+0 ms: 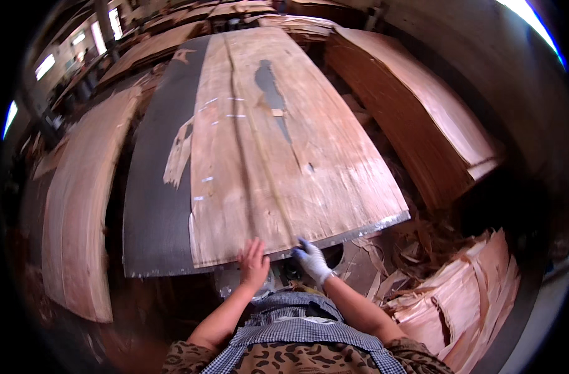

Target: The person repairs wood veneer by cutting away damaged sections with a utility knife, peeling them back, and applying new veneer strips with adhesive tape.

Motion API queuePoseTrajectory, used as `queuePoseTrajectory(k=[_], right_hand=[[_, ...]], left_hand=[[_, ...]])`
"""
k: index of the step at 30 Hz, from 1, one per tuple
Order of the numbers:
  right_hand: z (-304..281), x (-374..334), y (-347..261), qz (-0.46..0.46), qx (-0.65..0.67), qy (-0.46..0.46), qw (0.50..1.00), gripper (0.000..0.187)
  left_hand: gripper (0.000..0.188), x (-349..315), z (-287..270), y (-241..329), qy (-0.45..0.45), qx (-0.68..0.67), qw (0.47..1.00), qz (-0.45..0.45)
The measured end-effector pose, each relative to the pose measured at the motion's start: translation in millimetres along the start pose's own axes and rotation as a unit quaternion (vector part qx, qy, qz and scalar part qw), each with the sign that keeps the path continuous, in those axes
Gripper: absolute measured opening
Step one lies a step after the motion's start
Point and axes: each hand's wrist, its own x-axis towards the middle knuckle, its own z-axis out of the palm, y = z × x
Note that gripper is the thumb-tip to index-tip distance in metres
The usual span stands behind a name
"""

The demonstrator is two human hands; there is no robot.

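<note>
touching white-marked veneer [334, 168] — bare left hand [254, 262]

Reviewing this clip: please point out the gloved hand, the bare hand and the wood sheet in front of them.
Gloved right hand [312, 260]: head view, back of the glove.
Bare left hand [254, 264]: head view, back of the hand.
Wood sheet [281, 168]: head view, mid-surface.

The veneer sheet [328, 162] covers much of the dark board [156, 181] beneath, hiding its surface. The lower edge cuts off both patterned sleeves [192, 357]. Small objects [83, 92] in the far left background are too blurred to identify.
</note>
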Motion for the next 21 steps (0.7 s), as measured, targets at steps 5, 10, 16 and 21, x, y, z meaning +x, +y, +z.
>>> queuePoseTrajectory(k=[5, 10, 16, 21], right_hand=[[-9, -23, -46, -0.137, -0.384, -0.246, 0.88, 0.037], [-94, -93, 30, 0.017, -0.376, -0.177, 0.909, 0.034], [-211, -170, 75, 0.212, -0.287, 0.01, 0.934, 0.031], [-291, -235, 130, 0.355, -0.268, 0.108, 0.889, 0.033]], left_hand=[[0.051, 25, -29, -1, 0.087, 0.001, 0.996, -0.028], [0.05, 6, 5, 14, 0.013, 0.021, 0.998, 0.05], [0.048, 20, 62, 110, -0.163, -0.021, 0.965, 0.206], [0.047, 60, 144, 208, -0.214, -0.046, 0.925, 0.312]])
